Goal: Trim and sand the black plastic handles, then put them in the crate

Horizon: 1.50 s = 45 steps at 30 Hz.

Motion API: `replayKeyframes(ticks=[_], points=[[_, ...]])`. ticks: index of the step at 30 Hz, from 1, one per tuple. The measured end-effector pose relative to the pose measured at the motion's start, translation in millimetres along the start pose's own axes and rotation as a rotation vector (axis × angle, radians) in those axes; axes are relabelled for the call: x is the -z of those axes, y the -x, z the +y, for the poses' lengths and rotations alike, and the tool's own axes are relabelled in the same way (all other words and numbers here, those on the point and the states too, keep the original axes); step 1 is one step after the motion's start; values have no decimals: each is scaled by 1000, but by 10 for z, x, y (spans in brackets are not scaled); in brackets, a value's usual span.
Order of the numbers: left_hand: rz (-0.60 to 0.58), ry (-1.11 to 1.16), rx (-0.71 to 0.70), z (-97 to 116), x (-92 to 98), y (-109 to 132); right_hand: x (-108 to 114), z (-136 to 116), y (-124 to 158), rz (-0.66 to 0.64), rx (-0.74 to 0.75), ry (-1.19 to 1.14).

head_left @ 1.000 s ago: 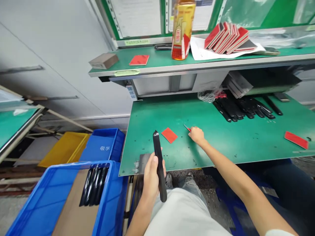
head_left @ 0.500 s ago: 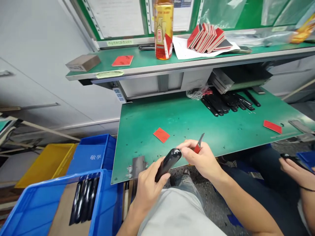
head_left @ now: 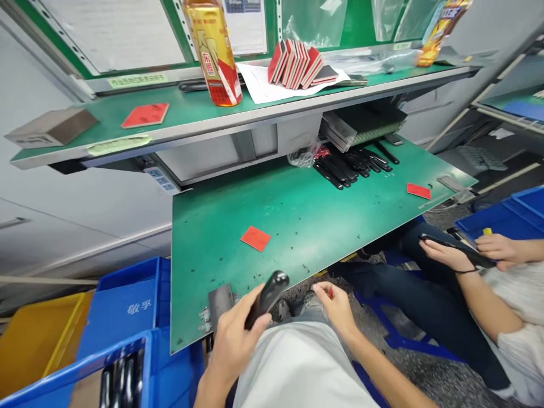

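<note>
While the left hand (head_left: 236, 337) had its fingers wrapped around a long black piece (head_left: 268, 296), the thumb pressed against the near side and the fingers over the far side, the rounded, glossy end stuck out well beyond the grip. That end tilted up and to the right, level in view with the near edge of the green table (head_left: 289, 218); the lower part was hidden inside the palm.

To the right of the black piece, and apart from it, the right hand (head_left: 339, 310) hovered above the person's lap with its fingers bent inward, nearly closed. A small red object (head_left: 331, 292) showed between those fingers; the rest of it was covered, so its shape could not be told.

On the table, a red card (head_left: 255, 238) lay beyond the left hand, and a grey metal block (head_left: 220, 303) sat at the near left corner, just beside that hand's knuckles. Farther off, a pile of black pieces (head_left: 340, 167) lay under the shelf (head_left: 204, 129), with a second red card (head_left: 419, 190) to their right. At lower left, a blue bin (head_left: 147, 351) held several more black pieces (head_left: 121, 382). Off to the right, a co-worker's hand (head_left: 451, 256) gripped a similar dark piece.
</note>
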<state>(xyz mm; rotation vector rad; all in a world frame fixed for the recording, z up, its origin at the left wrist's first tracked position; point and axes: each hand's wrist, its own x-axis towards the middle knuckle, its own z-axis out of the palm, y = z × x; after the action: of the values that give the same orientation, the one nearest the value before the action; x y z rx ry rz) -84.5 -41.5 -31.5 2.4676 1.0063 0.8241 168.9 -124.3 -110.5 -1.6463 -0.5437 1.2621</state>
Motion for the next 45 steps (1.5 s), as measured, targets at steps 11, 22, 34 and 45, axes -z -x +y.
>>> replayKeyframes(ticks=[11, 22, 34, 45], points=[[-4, -284, -152, 31, -13, -473, 718, -409, 24, 192, 164, -3], [394, 631, 415, 569, -112, -743, -448, -1101, 570, -215, 582, 168], [572, 1695, 826, 746, 203, -980, -216, -1305, 524, -555, 776, 363], [425, 1745, 875, 835, 337, -995, -231, -1612, 579, -605, 1211, 680]])
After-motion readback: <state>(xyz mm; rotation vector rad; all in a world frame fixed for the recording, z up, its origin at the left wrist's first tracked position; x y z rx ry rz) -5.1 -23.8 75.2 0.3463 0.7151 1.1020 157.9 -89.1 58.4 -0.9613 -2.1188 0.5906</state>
